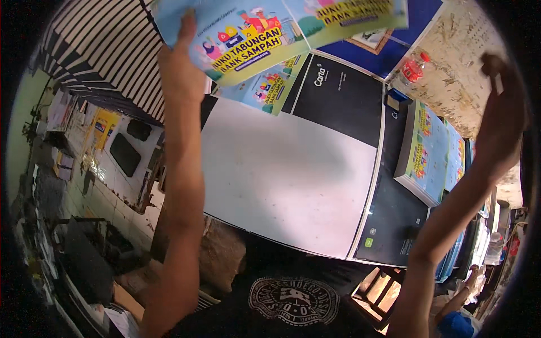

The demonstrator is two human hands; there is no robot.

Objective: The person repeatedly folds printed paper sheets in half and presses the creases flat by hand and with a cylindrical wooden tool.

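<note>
The left hand [183, 70] grips a colourful printed sheet [248, 48] above the far-left corner of the tabletop [391, 217]. Partly beneath it, a similar sheet [262, 93] lies near the far edge. A thick stack [417, 149] of matching prints rests by the right edge. Farthest right, the right hand [499, 107] is raised, too dim and blurred to tell its grip.

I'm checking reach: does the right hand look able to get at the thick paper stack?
Probably yes: the right hand looks raised and near the paper stack, and nothing seems to cover the top of it.
</note>
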